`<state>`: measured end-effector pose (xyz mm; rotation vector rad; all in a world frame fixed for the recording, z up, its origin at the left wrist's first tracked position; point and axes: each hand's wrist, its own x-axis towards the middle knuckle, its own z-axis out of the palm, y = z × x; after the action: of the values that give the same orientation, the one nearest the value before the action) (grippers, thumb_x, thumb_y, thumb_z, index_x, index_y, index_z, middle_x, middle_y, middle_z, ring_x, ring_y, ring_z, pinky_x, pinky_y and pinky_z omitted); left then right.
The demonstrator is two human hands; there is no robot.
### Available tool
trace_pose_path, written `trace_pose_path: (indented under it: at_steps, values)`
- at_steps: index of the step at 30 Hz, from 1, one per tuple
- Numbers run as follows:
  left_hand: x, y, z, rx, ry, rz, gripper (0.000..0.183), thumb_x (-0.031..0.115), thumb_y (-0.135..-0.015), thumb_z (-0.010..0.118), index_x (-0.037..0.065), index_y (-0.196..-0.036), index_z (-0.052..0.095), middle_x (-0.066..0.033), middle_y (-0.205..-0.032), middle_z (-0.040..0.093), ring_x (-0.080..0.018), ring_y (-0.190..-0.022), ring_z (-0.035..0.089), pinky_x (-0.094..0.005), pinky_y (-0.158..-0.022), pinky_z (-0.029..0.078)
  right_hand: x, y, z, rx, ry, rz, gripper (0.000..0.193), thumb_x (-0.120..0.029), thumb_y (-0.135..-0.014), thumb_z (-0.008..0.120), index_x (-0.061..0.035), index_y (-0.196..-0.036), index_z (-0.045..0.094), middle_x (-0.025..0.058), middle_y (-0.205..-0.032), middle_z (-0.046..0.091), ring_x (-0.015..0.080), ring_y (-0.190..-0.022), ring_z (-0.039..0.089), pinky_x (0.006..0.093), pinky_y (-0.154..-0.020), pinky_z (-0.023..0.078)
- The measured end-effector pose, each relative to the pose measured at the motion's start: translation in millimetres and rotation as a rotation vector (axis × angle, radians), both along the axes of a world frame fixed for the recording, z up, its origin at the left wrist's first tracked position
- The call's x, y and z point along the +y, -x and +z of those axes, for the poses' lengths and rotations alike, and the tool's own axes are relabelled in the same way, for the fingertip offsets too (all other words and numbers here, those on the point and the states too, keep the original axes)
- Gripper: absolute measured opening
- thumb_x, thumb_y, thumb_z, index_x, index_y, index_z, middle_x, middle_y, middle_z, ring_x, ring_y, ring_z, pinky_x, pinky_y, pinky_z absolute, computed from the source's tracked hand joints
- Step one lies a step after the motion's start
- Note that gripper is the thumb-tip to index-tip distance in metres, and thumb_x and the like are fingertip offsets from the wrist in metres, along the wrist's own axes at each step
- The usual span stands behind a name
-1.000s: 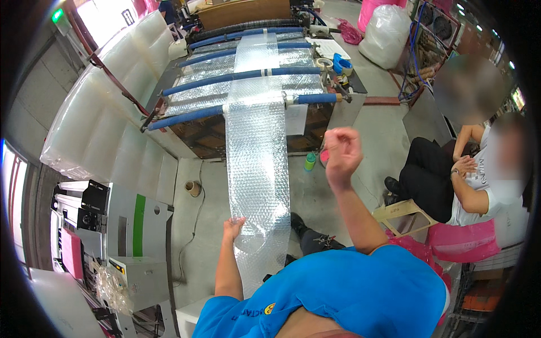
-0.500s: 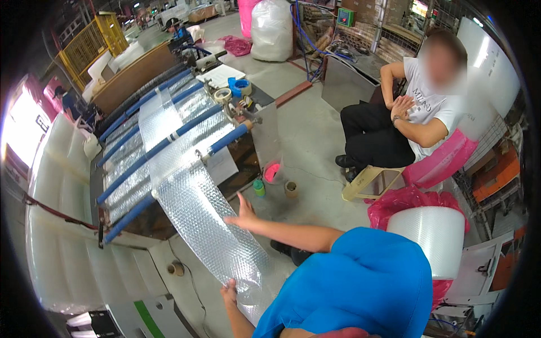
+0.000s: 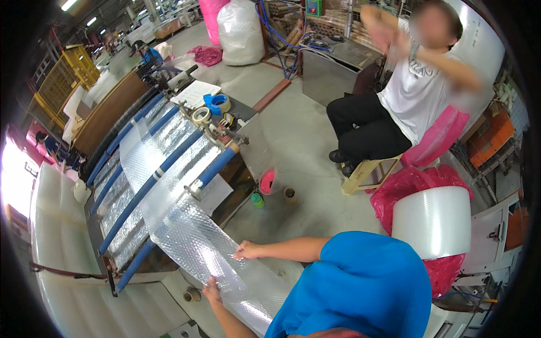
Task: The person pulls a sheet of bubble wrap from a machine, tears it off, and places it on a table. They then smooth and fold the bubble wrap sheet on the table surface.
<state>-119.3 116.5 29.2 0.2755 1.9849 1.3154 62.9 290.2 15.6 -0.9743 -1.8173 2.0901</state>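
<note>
Head camera: hands (image 3: 212,292) hold bubble wrap (image 3: 186,228); dark lettering (image 3: 421,70) marks a white shirt (image 3: 408,110).

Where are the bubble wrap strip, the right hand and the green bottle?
Bubble wrap strip (image 3: 197,238): head view, on its bubbled surface.
Right hand (image 3: 248,250): head view, middle of the hand.
Green bottle (image 3: 257,200): head view, side of its body.

Glare skips along the clear plastic bubble-wrap strip (image 3: 197,236)! White daylight burns out the bright far-left opening (image 3: 14,180), slim white ceiling tubes (image 3: 91,21) glow, the white-shirted co-worker's raised forearms (image 3: 451,70) smear, and fisheye curves sink into black corners.
</note>
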Motion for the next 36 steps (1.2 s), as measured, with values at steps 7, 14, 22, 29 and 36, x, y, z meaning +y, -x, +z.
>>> trace_pose_path:
  at_steps: [7, 14, 22, 29, 36]
  values:
    - [46, 20, 20, 0.077, -0.148, 0.119, 0.049, 0.03, -0.071, 0.063, -0.006, -0.098, 0.047, -0.0114, -0.089, 0.054, -0.0183, -0.074, 0.051, -0.0309, -0.064, 0.043, 42, 38, 22, 0.047, -0.108, -0.114, 0.025, -0.03, -0.072, 0.059, -0.0054, -0.074, 0.06, 0.0032, -0.057, 0.054, 0.0112, -0.049, 0.05, 0.0259, -0.046, 0.041]
    - [8, 10, -17, -0.122, -0.09, 0.052, 0.049, 0.029, -0.067, 0.067, -0.005, -0.096, 0.047, -0.0133, -0.088, 0.053, -0.0218, -0.075, 0.052, -0.0335, -0.066, 0.044, 17, 28, 47, 0.083, 0.108, -0.201, 0.022, -0.028, -0.073, 0.059, -0.0059, -0.07, 0.058, 0.0018, -0.058, 0.055, 0.0097, -0.049, 0.05, 0.0252, -0.047, 0.042]
    - [-20, -43, -11, -0.16, 0.029, 0.059, 0.063, 0.03, -0.068, 0.066, -0.005, -0.112, 0.038, -0.0159, -0.105, 0.048, -0.0251, -0.093, 0.048, -0.036, -0.08, 0.04, -28, -10, 14, -0.039, 0.033, -0.092, 0.021, -0.025, -0.074, 0.058, -0.0045, -0.078, 0.059, 0.0027, -0.063, 0.057, 0.008, -0.053, 0.051, 0.0227, -0.046, 0.041]
    - [-65, -71, -16, -0.079, 0.054, -0.05, 0.056, 0.025, -0.064, 0.07, -0.004, -0.106, 0.044, -0.0141, -0.095, 0.052, -0.0217, -0.081, 0.053, -0.0333, -0.068, 0.045, -64, -49, 9, -0.149, 0.031, -0.041, 0.023, -0.028, -0.073, 0.059, -0.0049, -0.073, 0.058, 0.0027, -0.058, 0.055, 0.0098, -0.048, 0.05, 0.0237, -0.043, 0.041]
    - [-93, -122, 7, 0.158, 0.119, 0.131, 0.056, 0.027, -0.064, 0.07, -0.004, -0.104, 0.046, -0.0123, -0.08, 0.058, -0.0219, -0.073, 0.055, -0.0325, -0.061, 0.045, -67, -49, 15, -0.036, 0.065, -0.103, 0.019, -0.022, -0.075, 0.057, -0.0035, -0.072, 0.057, 0.003, -0.056, 0.054, 0.0105, -0.045, 0.049, 0.0247, -0.041, 0.041]
